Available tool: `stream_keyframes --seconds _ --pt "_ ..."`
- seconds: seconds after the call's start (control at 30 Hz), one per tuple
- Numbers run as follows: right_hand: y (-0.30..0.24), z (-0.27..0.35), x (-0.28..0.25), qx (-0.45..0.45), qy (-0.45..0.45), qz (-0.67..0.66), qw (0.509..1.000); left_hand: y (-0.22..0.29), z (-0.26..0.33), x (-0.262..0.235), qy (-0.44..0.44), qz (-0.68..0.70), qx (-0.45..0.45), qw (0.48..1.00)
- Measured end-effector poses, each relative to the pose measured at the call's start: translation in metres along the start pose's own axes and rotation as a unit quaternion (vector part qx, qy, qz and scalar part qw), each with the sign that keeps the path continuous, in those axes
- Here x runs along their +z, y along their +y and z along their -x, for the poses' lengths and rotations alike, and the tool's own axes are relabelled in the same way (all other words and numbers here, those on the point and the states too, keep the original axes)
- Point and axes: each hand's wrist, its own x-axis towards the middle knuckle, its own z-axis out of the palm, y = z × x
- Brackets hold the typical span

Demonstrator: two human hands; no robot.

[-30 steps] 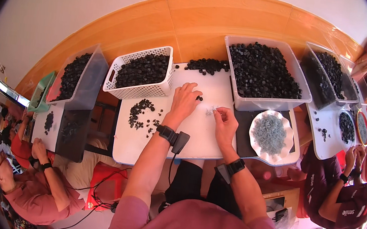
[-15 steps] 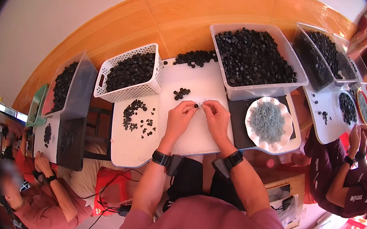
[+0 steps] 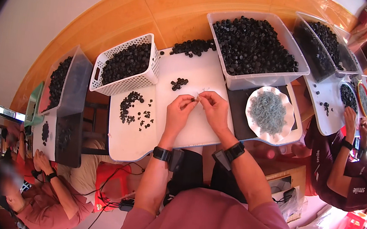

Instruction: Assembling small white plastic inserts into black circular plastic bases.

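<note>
My left hand (image 3: 178, 114) and my right hand (image 3: 215, 113) meet over the white work board (image 3: 190, 136). Between the left thumb and forefinger sits a small black plastic part (image 3: 194, 100), mostly covered by the fingers. The right fingertips are pinched together against it; what they hold is too small to make out. Just beyond the hands lies a little cluster of round black parts (image 3: 179, 84). A few thin pale pieces (image 3: 203, 90) rest on the board past the right fingers.
At the left, smaller black pieces (image 3: 130, 106) lie scattered below a white perforated basket (image 3: 125, 86) of black parts. A clear plastic bin (image 3: 265, 80) heaped with them stands far right. Grey wire-like pieces (image 3: 267, 111) fill a scalloped white plate (image 3: 278, 136). Co-workers (image 3: 46, 203) sit on both sides.
The whole view has shifted slightly. My hands stay together, fingertips now closer, and the black part is more hidden. The co-worker at right has moved a hand toward a round container.
</note>
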Motion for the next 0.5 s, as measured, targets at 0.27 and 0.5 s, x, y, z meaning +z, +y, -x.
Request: stream_keyframes --seconds 0.27,0.5 --pt "0.0 0.0009 0.0015 -0.003 -0.032 -0.031 0.999 0.0015 -0.0004 -0.0045 -0.03 0.01 -0.014 0.999" --pt "0.0013 0.0017 0.0012 0.023 -0.04 -0.02 0.999 0.0074 0.0032 0.0011 -0.019 -0.052 -0.005 0.998"
